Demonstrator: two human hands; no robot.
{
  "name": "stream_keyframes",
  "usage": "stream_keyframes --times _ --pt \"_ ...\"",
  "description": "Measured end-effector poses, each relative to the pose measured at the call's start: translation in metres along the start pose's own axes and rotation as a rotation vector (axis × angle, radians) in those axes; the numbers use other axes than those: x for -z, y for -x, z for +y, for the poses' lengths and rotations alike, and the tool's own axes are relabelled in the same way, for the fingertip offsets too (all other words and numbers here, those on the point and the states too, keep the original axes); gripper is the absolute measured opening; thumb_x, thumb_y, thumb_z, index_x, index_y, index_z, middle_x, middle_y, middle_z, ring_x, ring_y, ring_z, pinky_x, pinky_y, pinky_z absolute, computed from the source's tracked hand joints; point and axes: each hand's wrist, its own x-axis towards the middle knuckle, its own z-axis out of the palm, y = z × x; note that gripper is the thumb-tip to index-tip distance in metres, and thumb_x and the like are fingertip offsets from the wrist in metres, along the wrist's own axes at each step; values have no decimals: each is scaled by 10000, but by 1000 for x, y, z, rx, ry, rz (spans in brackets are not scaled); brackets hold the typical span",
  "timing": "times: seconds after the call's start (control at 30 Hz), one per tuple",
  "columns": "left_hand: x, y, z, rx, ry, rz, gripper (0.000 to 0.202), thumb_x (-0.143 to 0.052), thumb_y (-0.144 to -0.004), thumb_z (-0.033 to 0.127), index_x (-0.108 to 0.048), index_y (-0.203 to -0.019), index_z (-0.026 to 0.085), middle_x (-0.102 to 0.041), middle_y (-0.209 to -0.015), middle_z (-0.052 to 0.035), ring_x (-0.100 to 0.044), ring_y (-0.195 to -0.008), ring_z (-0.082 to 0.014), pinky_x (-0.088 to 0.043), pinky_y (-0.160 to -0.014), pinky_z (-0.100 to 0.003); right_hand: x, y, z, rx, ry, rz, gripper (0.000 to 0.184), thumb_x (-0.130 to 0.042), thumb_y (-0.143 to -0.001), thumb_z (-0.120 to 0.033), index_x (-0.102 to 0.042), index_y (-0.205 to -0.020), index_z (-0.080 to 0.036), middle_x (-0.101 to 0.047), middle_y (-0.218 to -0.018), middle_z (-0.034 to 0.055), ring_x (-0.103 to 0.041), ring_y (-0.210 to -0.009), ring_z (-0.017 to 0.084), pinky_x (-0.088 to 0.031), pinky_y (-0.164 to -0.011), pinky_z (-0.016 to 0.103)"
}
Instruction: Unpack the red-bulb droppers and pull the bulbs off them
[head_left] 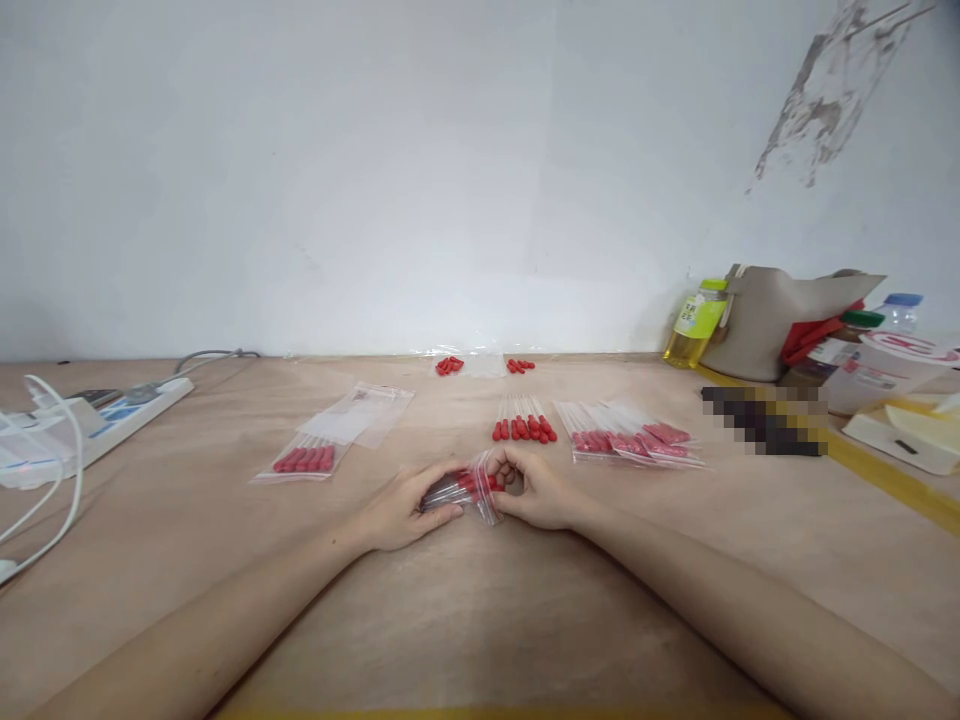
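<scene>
A clear zip bag [480,490] holding several red-tipped sticks [466,486] lies between my two hands at the middle of the table. My left hand [409,505] curls round its left end, over the pale stick ends. At the banded zip end, my right hand [536,488] pinches the plastic; the fingertips are partly hidden. Just beyond are loose red-tipped sticks [523,425] in a row. Filled bags [626,435] overlap to the right. On the left, another filled bag [304,458] lies partly under flat zip bags [360,412].
Two small piles of red tips [449,366] lie on clear plastic [484,364] by the wall. A power strip [142,408] with white cables stands at the left. To the right are a yellow-green bottle [696,325], a grey-beige container [765,320] and a white tub [877,372].
</scene>
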Motion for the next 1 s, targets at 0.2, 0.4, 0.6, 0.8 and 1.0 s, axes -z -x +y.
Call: stream_keyframes --times 0.2,0.4,0.6,0.8,1.0 --pt "0 0 1 9 -7 9 461 -480 -820 390 -388 -1250 254 -540 -1185 -40 -542 -977 -190 -433 -822 -306 0 -3 0 13 44 -118 154 -575 -740 -236 -583 -888 -192 -559 -740 -15 -490 -655 104 -407 -606 223" --pt "1 2 2 53 -24 -18 471 -464 -824 411 -379 -1260 255 -553 -1149 -41 -560 -872 -176 -451 -736 -287 4 -3 -7 -52 -67 -92 142 -578 -727 -218 -556 -861 -176 -477 -651 -41 -406 -549 71 -344 -488 181" --pt "0 2 1 51 -29 -6 473 -466 -820 417 -389 -1252 241 -566 -1128 -44 -558 -872 -180 -443 -763 -300 0 -4 -13 -149 -298 -130 251 -633 -685 -284 -538 -889 -173 -474 -642 -53 -411 -523 55 -345 -466 172" --pt "0 0 0 13 -1 -14 456 -472 -822 384 -389 -1240 221 -555 -1147 -54 -544 -954 -188 -433 -802 -299 -14 -6 -10 -312 -391 -28 263 -611 -697 -373 -539 -832 -160 -490 -607 -50 -408 -438 44 -326 -400 175" --pt "2 3 2 62 -35 3 459 -468 -820 407 -404 -1240 231 -542 -1173 -62 -544 -942 -200 -440 -780 -308 13 -8 2 -356 -406 -51 321 -659 -657 -402 -520 -825 -166 -532 -632 -45 -441 -459 46 -324 -392 164"
